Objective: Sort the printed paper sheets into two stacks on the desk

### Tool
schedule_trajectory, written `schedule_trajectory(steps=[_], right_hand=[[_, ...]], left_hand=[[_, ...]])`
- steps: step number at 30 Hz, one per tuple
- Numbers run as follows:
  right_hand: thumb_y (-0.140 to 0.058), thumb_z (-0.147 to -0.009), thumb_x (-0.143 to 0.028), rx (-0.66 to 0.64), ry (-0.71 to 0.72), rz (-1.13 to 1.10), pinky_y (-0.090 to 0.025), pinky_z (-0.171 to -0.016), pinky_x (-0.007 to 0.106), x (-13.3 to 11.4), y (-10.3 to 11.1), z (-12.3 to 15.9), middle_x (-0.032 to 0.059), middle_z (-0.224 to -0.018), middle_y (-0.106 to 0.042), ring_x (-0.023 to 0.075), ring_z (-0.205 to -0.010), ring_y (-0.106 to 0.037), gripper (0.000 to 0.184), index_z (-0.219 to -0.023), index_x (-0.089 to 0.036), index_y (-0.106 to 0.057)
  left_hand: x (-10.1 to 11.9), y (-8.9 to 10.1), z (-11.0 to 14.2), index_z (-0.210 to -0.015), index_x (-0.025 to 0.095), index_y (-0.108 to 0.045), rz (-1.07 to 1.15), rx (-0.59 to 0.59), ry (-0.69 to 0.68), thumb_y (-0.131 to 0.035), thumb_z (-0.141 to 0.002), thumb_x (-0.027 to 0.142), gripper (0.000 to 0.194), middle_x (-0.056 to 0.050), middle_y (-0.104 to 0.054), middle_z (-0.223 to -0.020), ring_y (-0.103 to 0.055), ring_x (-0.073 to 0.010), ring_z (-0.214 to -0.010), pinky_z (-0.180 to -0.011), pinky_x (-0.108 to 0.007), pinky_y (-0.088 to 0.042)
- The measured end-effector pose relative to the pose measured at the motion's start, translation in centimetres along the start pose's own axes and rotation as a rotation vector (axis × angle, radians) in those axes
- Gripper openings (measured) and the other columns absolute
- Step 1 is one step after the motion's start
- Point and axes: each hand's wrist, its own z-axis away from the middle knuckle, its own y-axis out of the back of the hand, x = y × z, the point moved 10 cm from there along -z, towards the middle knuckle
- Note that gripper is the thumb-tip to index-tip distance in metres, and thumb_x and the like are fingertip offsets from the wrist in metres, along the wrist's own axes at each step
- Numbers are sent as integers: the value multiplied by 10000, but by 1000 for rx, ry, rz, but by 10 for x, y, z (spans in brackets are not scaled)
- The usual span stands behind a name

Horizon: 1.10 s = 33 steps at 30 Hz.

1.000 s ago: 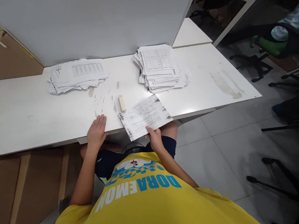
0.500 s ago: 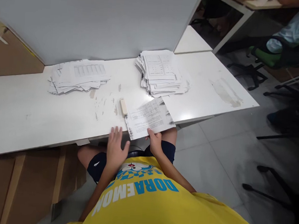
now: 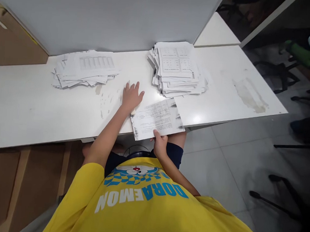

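Observation:
My left hand [image 3: 132,97] reaches out over the white table [image 3: 72,113] with its fingers apart, palm down. It lies between two paper piles, just past the far left corner of the printed sheets I hold. The small cream-coloured block seen there before is hidden behind the hand and wrist. My right hand [image 3: 160,143] pinches the near edge of the printed sheets [image 3: 157,119], thumb on top. Their left and right margins carry dark smudged print, and they rest partly over the table's front edge.
A loose pile of papers [image 3: 86,68] stands at the back left, and a taller paper stack [image 3: 177,66] at the back centre. A grey partition [image 3: 111,17] rises behind. Left stands a cardboard box [image 3: 14,42]; at right, a chair [image 3: 308,54] stands on the tiled floor.
My left hand has moved forward from the table's front edge, covering the cream-coloured block. My right hand keeps its grip on the printed sheets. The view has shifted slightly.

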Motion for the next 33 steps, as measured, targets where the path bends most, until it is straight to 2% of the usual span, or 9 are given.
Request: schedule_trajectory(steps=[3, 9, 15, 18, 20, 24, 26, 28, 33], right_hand=[[-673, -693, -457, 15, -11, 36, -391, -431, 272, 1, 3, -1, -24, -508, -525, 122, -435, -443, 278, -668, -214, -541], [-663, -710, -490, -33, -12, 107, -405, -452, 278, -3, 4, -4, -23, -468, -512, 124, -424, -441, 309, -631, -217, -540], [-656, -737, -511, -60, 55, 140, -367, -445, 267, -15, 0, 5, -34, -437, -448, 116, -424, -424, 398, -533, -220, -478], [-690, -716, -523, 22, 128, 160, -333, -411, 260, -39, 15, 13, -41, -467, -454, 111, -427, -396, 388, -583, -217, -491], [-705, -726, -497, 76, 210, 180, -337, -406, 257, -66, 29, 15, -36, -509, -486, 112, -439, -403, 348, -643, -211, -524], [-720, -752, -439, 119, 362, 135, -360, -416, 260, -125, 38, 4, -41, -508, -459, 108, -446, -413, 335, -631, -212, -507], [-725, -749, -417, 101, 383, 55, -365, -420, 256, -143, 23, -10, -36, -544, -478, 102, -464, -419, 305, -662, -204, -523], [-722, -742, -396, 21, 357, -1, -366, -416, 251, -149, -10, -31, -32, -578, -497, 93, -472, -417, 276, -691, -199, -536], [-684, -753, -337, -215, 197, -89, -375, -423, 224, -126, -143, -82, -60, -521, -468, 80, -447, -425, 247, -678, -210, -487]], left_hand=[[-5, -12, 1, -1484, 87, -359, -83, 0, 8, -538, -906, 440, 701, -196, -340, -1554, -42, -423, -1497, -1179, -628, -43], [0, -12, 6, -1480, 74, -350, -128, 31, -26, -527, -915, 387, 670, -190, -215, -1606, 90, -373, -1508, -1190, -590, 43], [-8, 6, 11, -1395, 72, -475, 49, 108, 67, -562, -911, 341, 561, -188, -335, -1562, -52, -346, -1517, -1217, -519, -92], [-33, 28, 23, -1345, 122, -528, 315, 217, 177, -488, -959, 339, 445, -147, -442, -1505, -216, -275, -1495, -1212, -434, -196], [-42, 39, 35, -1327, 170, -541, 457, 249, 141, -429, -981, 331, 398, -104, -495, -1469, -330, -229, -1451, -1189, -399, -266], [-32, 31, 56, -1220, 196, -618, 426, 90, -11, -488, -933, 298, 332, -86, -570, -1394, -383, -234, -1417, -1168, -400, -312], [-23, 23, 63, -1156, 195, -649, 341, 0, -69, -496, -925, 299, 296, -97, -591, -1362, -413, -246, -1388, -1161, -416, -326], [-17, 23, 68, -1137, 197, -648, 274, 0, -113, -467, -941, 321, 294, -102, -558, -1394, -426, -253, -1368, -1150, -433, -344], [-15, 33, 73, -1192, 171, -615, 203, 51, -170, -516, -910, 328, 337, -139, -462, -1473, -378, -297, -1399, -1150, -465, -351]])
